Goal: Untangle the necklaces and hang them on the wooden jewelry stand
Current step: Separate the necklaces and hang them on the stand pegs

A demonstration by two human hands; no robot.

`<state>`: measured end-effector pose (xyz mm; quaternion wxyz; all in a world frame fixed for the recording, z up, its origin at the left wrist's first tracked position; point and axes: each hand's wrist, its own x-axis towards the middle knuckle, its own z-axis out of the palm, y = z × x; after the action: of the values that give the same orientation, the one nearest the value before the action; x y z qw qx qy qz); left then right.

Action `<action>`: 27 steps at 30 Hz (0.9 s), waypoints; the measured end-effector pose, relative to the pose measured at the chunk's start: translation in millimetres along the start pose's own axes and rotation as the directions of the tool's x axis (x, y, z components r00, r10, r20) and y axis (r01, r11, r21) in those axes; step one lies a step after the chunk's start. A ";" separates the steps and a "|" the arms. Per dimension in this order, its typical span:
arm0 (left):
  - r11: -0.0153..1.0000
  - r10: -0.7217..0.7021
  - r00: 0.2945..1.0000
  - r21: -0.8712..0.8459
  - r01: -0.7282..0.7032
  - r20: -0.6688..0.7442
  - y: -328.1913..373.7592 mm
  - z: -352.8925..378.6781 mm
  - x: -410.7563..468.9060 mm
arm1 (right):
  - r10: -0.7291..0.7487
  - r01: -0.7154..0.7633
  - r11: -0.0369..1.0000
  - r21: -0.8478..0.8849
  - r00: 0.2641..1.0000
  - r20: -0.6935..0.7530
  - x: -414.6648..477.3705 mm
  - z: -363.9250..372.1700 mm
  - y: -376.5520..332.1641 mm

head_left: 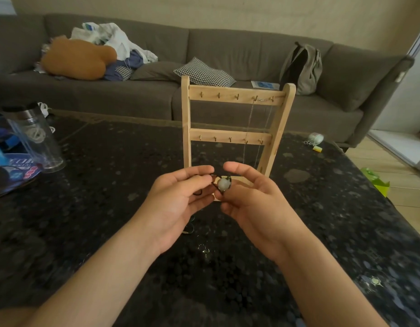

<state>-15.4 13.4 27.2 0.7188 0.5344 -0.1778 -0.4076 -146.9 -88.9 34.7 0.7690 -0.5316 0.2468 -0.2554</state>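
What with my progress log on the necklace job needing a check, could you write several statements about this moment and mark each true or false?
1. A thin chain hangs from the top bar of the wooden stand. True.
2. The pale pendant hangs from the lower bar. False: it sits between the left hand and the right hand, in front of the stand.
3. The left hand pinches the dark cord. True.
4. The stand lies flat on the table. False: it stands upright.
5. The right hand rests idle on the table. False: it is raised, with its fingers curled at the pendant.
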 end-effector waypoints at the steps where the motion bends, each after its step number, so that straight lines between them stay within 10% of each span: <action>1: 1.000 -0.005 1.000 0.003 0.005 0.006 -0.6 0.6 -0.3 | 0.015 -0.015 1.000 0.014 0.999 0.029 -0.2 -0.5 0.6; 13: 1.000 -0.008 0.999 -0.023 0.009 0.042 -1.3 -1.1 -1.5 | 0.141 -0.129 0.972 0.197 0.989 -0.048 0.2 0.9 0.0; 21: 0.988 0.060 0.998 0.139 -0.064 0.033 1.7 -5.5 -0.6 | -0.059 0.038 0.986 -0.163 0.991 -0.122 -4.7 3.8 -2.0; 27: 0.941 0.098 0.995 0.322 -0.101 0.026 6.7 -8.0 -3.3 | -0.308 0.243 0.783 -0.573 0.951 -0.018 -4.3 2.2 3.1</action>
<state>-9.3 21.6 31.0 0.6405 0.6332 -0.2725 -0.3385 -148.2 -83.5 32.9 0.5169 -0.7500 0.2728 -0.3098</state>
